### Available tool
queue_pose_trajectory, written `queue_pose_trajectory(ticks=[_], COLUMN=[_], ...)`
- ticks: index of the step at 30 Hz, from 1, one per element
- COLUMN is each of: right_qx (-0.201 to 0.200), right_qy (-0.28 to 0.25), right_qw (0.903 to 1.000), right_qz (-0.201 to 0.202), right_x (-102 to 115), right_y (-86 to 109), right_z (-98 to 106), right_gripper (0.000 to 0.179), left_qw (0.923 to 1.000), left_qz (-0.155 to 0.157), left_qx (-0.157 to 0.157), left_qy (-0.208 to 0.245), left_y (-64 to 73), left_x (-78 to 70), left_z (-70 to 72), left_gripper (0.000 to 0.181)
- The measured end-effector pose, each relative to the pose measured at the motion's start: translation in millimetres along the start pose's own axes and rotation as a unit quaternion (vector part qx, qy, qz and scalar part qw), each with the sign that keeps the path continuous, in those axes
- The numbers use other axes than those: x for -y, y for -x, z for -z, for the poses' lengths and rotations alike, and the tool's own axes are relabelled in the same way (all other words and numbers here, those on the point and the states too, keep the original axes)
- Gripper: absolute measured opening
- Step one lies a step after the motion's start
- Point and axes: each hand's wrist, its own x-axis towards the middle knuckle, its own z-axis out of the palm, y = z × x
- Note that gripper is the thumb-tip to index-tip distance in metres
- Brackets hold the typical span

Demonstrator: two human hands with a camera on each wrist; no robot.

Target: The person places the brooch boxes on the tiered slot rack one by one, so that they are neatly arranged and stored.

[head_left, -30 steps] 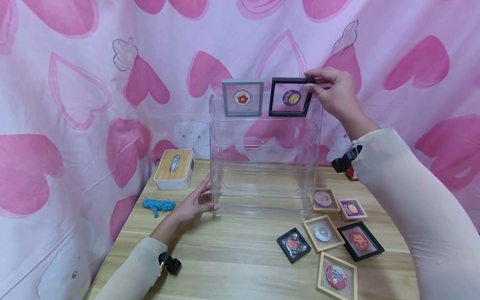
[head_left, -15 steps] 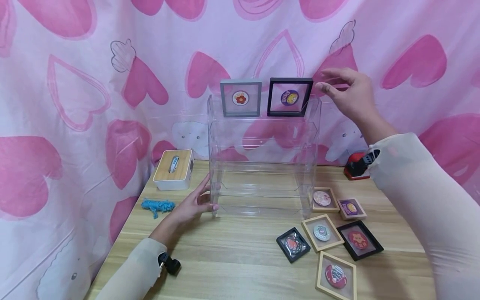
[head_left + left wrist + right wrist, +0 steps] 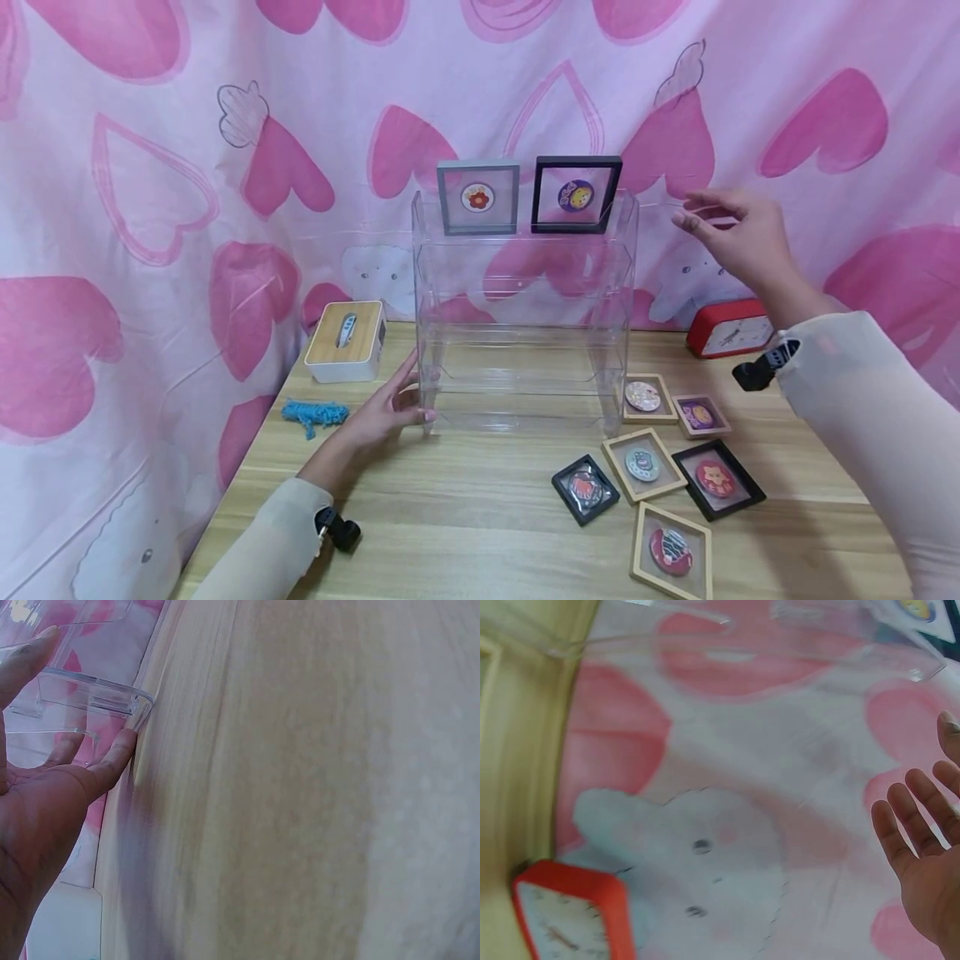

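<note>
A clear tiered acrylic display rack (image 3: 525,379) stands on the table. On its top tier are a grey frame with a flower badge (image 3: 477,197) and, to the right, a black frame with a purple badge (image 3: 576,196). My left hand (image 3: 382,412) rests at the rack's lower left side, thumb at the front corner and fingers extended along the side. In the left wrist view, its fingertips (image 3: 124,742) touch the lower edge of the clear plastic. My right hand (image 3: 738,233) hovers in the air right of the rack, holding nothing, its fingers loosely bent.
Right of the rack lie several badge frames, including a black one (image 3: 717,479) and a wooden one (image 3: 671,550). A red clock (image 3: 729,327) stands behind them. On the left are a tissue box (image 3: 345,342) and a blue bundle of cord (image 3: 315,414). A heart-patterned curtain (image 3: 300,50) hangs behind.
My right hand has let go of the black frame's upper right corner and moved right and down, uncovering the red clock. The frame stays upright on the top tier. My left hand stays put.
</note>
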Motion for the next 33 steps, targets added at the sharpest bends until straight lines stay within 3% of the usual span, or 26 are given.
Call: queue_pose_trajectory(ticks=[6, 14, 21, 27, 33], right_qx=[0.026, 0.088, 0.126, 0.151, 0.197], right_qy=[0.039, 0.051, 0.090, 0.087, 0.081], right_qw=[0.9989, 0.9948, 0.9879, 0.9845, 0.9771], right_qz=[-0.002, -0.001, 0.004, 0.017, -0.009], right_x=[-35, -83, -119, -145, -163], right_y=[14.0, 36.6, 57.0, 73.7, 85.4], right_z=[-11, -36, -62, -83, -97], right_gripper=[0.071, 0.072, 0.053, 0.046, 0.046], left_qw=[1.0000, 1.0000, 1.0000, 0.9999, 0.9999], left_qz=[-0.003, -0.002, -0.008, -0.010, -0.012], left_qx=[-0.003, -0.006, -0.001, 0.000, -0.001], left_qy=[0.001, -0.002, 0.004, 0.011, 0.005], left_y=[1.2, 2.1, 2.9, 2.7, 2.5], left_x=[-1.0, -0.7, -0.6, -1.5, -0.6], left_z=[-1.2, -1.4, -1.8, -2.0, -2.2], left_gripper=[0.114, 0.114, 0.112, 0.113, 0.116])
